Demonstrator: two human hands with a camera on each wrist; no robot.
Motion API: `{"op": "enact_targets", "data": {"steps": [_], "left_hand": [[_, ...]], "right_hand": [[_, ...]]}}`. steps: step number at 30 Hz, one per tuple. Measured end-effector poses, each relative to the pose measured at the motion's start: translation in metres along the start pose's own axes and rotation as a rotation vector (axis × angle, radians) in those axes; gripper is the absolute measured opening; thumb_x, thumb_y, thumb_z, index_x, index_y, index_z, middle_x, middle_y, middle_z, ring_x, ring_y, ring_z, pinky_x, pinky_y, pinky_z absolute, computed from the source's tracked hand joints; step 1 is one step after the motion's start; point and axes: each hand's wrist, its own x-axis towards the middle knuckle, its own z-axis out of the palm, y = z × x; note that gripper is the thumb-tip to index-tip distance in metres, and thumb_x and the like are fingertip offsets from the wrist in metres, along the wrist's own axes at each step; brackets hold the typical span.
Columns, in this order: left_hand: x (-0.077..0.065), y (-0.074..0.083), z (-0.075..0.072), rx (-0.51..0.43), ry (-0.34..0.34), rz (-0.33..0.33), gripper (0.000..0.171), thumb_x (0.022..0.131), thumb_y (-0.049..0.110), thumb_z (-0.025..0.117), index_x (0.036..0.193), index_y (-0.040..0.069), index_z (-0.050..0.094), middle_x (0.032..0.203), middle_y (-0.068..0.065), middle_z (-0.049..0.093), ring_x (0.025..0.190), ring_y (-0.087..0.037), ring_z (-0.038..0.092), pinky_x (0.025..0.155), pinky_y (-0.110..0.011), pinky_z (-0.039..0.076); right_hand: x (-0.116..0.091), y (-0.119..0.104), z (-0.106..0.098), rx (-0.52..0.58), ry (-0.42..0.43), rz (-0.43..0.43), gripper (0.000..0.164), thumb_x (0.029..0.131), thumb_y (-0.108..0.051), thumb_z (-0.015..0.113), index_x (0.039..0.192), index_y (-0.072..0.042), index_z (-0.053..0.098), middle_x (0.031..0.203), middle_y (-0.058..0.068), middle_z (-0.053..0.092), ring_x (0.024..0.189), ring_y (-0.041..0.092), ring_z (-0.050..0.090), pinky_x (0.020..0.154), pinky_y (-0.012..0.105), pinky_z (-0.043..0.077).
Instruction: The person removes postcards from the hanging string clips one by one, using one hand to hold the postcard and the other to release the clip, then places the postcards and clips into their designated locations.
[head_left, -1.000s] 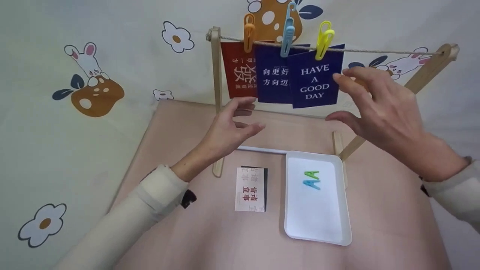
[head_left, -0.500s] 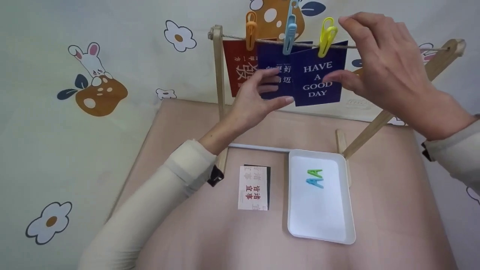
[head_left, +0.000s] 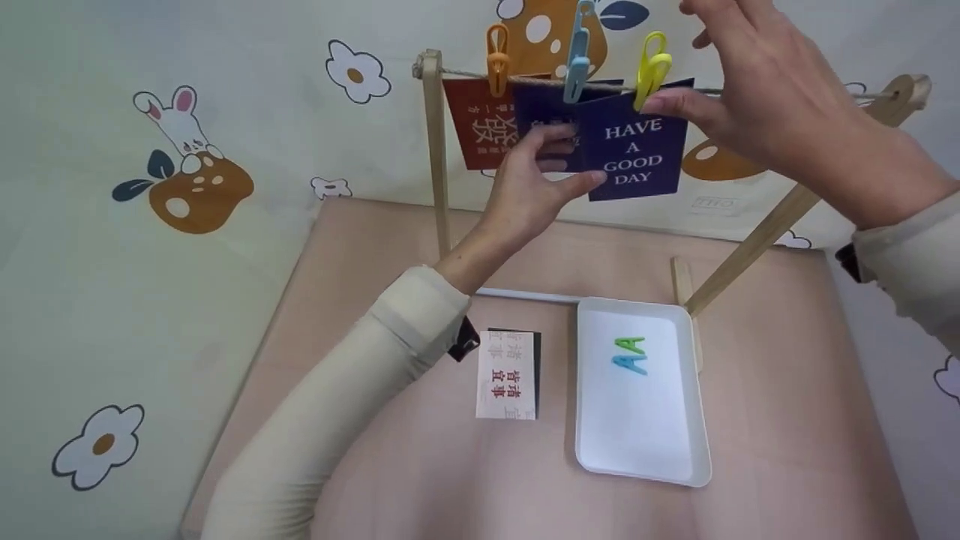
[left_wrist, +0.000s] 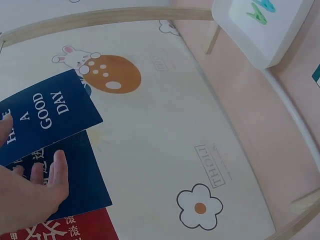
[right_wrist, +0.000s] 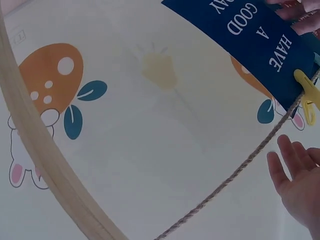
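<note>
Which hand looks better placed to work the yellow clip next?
Likely the right hand: it is raised beside the yellow clip, holding nothing. The left hand is lower, in front of the blue cards.

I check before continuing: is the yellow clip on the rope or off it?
On. The yellow clip sits across the rope at the top edge of the HAVE A GOOD DAY card.

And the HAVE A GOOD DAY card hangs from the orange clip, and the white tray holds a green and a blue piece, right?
Not quite: the HAVE A GOOD DAY card hangs from the yellow clip, as the head view shows. The white tray does hold a green piece and a blue piece.
</note>
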Motion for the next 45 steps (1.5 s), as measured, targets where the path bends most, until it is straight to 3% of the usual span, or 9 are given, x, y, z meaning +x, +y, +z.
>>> {"op": "enact_targets", "data": {"steps": [5,10,15,18,22,28,32,37,45], "left_hand": [[0.006,-0.008,0.005,-0.013,0.040,0.014,0.046,0.079,0.022,0.072,0.120,0.013,0.054,0.118,-0.001,0.058,0.106,-0.010,0.058,0.085,-0.016,0.049],[0.009,-0.014,0.014,-0.058,0.077,-0.005,0.039,0.077,0.018,0.074,0.112,0.010,0.062,0.110,-0.003,0.064,0.098,-0.009,0.062,0.081,-0.015,0.051],[0.009,-0.014,0.021,-0.091,0.095,-0.021,0.026,0.077,0.019,0.073,0.098,0.006,0.068,0.097,-0.005,0.070,0.086,-0.008,0.066,0.075,-0.015,0.052],[0.008,-0.016,0.023,-0.145,0.096,-0.037,0.020,0.078,0.017,0.072,0.092,0.003,0.069,0.091,-0.008,0.071,0.081,-0.010,0.068,0.072,-0.017,0.054],[0.006,-0.019,0.023,-0.215,0.094,-0.093,0.020,0.078,0.013,0.071,0.095,0.002,0.069,0.091,-0.010,0.071,0.078,-0.012,0.069,0.069,-0.021,0.056],[0.004,-0.016,0.021,-0.246,0.078,-0.139,0.030,0.078,0.015,0.070,0.106,0.006,0.068,0.097,-0.009,0.070,0.080,-0.012,0.069,0.070,-0.022,0.056],[-0.001,-0.006,0.019,-0.253,0.081,-0.156,0.031,0.079,0.013,0.069,0.108,0.005,0.067,0.099,-0.010,0.069,0.081,-0.015,0.070,0.070,-0.023,0.056],[-0.011,-0.003,0.022,-0.263,0.123,-0.128,0.030,0.079,0.009,0.068,0.108,0.001,0.066,0.098,-0.012,0.069,0.081,-0.017,0.070,0.068,-0.023,0.056],[-0.015,-0.018,0.036,-0.334,0.116,-0.031,0.032,0.079,0.014,0.069,0.109,0.004,0.066,0.099,-0.008,0.070,0.082,-0.011,0.069,0.070,-0.021,0.056]], "right_hand": [[0.001,-0.006,0.000,0.124,-0.075,0.107,0.069,0.091,-0.036,0.049,0.146,-0.035,0.008,0.143,0.010,0.031,0.122,0.033,0.044,0.097,0.051,0.041],[0.006,-0.006,0.000,0.193,-0.092,0.166,0.059,0.094,-0.035,0.044,0.145,-0.037,0.014,0.139,0.012,0.038,0.125,0.031,0.042,0.101,0.050,0.038],[0.010,-0.009,0.001,0.218,-0.146,0.235,0.052,0.095,-0.039,0.037,0.144,-0.025,0.025,0.131,0.015,0.047,0.116,0.033,0.048,0.097,0.050,0.043],[0.010,-0.011,0.003,0.222,-0.159,0.263,0.051,0.095,-0.042,0.034,0.138,-0.016,0.038,0.121,0.013,0.053,0.106,0.028,0.052,0.091,0.041,0.048],[0.009,-0.012,0.008,0.263,-0.161,0.277,0.049,0.093,-0.046,0.034,0.129,-0.014,0.046,0.114,0.009,0.056,0.100,0.021,0.052,0.084,0.035,0.047],[0.008,-0.012,0.012,0.329,-0.173,0.315,0.054,0.092,-0.048,0.034,0.136,-0.017,0.040,0.121,0.006,0.053,0.108,0.020,0.051,0.091,0.040,0.049],[0.008,-0.013,0.014,0.402,-0.178,0.361,0.052,0.092,-0.049,0.035,0.135,-0.020,0.043,0.114,0.003,0.053,0.099,0.016,0.054,0.089,0.028,0.050],[0.008,-0.013,0.015,0.498,-0.130,0.388,0.044,0.091,-0.043,0.045,0.124,-0.013,0.049,0.100,-0.003,0.052,0.091,0.011,0.051,0.078,0.013,0.045],[0.009,-0.018,0.016,0.535,0.047,0.368,0.030,0.089,-0.036,0.052,0.107,-0.011,0.056,0.093,-0.012,0.052,0.093,0.007,0.052,0.076,0.010,0.047]]}}
